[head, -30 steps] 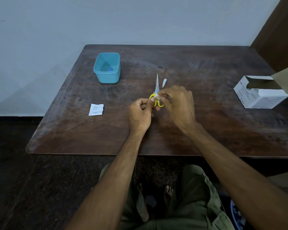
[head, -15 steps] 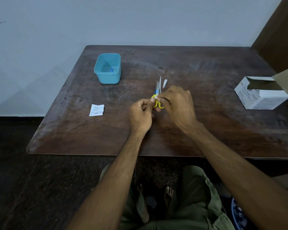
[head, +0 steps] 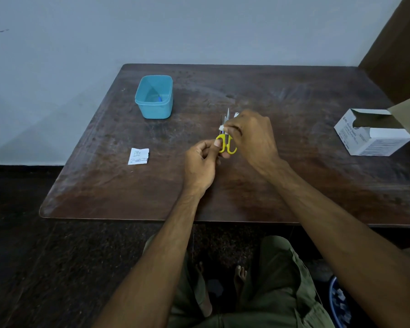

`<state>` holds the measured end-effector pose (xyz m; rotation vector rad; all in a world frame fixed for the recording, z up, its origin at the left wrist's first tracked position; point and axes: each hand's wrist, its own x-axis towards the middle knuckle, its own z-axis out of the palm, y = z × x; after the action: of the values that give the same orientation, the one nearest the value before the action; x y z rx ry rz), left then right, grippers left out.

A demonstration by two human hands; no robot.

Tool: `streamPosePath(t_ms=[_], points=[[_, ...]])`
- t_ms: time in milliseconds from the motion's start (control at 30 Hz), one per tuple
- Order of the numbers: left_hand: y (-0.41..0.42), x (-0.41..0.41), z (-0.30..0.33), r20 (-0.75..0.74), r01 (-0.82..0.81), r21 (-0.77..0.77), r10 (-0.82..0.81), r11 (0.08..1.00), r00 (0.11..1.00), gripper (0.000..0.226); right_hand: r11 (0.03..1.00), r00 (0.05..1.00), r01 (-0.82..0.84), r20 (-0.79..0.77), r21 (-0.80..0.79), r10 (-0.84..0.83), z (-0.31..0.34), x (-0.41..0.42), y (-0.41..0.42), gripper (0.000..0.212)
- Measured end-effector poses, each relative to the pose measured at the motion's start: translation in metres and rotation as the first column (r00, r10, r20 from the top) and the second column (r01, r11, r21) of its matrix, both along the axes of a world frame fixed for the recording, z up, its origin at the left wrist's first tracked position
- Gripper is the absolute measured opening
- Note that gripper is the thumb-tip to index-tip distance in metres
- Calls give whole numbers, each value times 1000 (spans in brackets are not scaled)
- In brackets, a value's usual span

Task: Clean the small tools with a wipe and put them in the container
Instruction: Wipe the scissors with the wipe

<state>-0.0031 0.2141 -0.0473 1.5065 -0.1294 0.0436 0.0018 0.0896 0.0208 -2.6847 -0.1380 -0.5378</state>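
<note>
A person sits at a dark wooden table [head: 294,185], both bare hands raised over its middle. The left hand [head: 200,164] pinches the yellow handle loops of small scissors [head: 225,140], blades pointing away toward the far side. The right hand [head: 252,136] has its fingertips closed on a small white wipe [head: 222,127] pressed against the blades. A blue container [head: 154,97] stands far left, a small blue item inside. A torn white packet [head: 139,156] lies near left. An open white box [head: 372,133] sits at the right edge.
</note>
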Motion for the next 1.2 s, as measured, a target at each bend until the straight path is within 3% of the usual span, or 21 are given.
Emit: streamPosePath(t_ms=[300,500,700,833,1033,1100,1200], points=[[1,1,1,34,5,-43,-3,999,999,20,990,998,-69,1,126,69,-17,-19,7,17],[2,0,3,33,55,-16,-54,998,998,17,963,998,-8,56,269,-7,-14,-15,7,10],[4,0,1,27,64,3,-64,998,998,15,987,994,-111,12,115,111,-16,-16,13,18],[1,-1,4,23,74,36,-75,997,997,13,997,999,-46,23,65,45,-9,-5,7,14],[1,-1,3,-4,66,32,-66,997,998,17,986,991,-126,-64,-113,119,-11,-9,12,14],[-1,-1,4,-3,60,45,-60,997,998,14,995,996,-88,19,-37,89,-9,-7,6,12],[-1,-1,4,-13,35,37,-34,999,999,14,965,997,-5,78,261,-16,-3,-6,-7,12]])
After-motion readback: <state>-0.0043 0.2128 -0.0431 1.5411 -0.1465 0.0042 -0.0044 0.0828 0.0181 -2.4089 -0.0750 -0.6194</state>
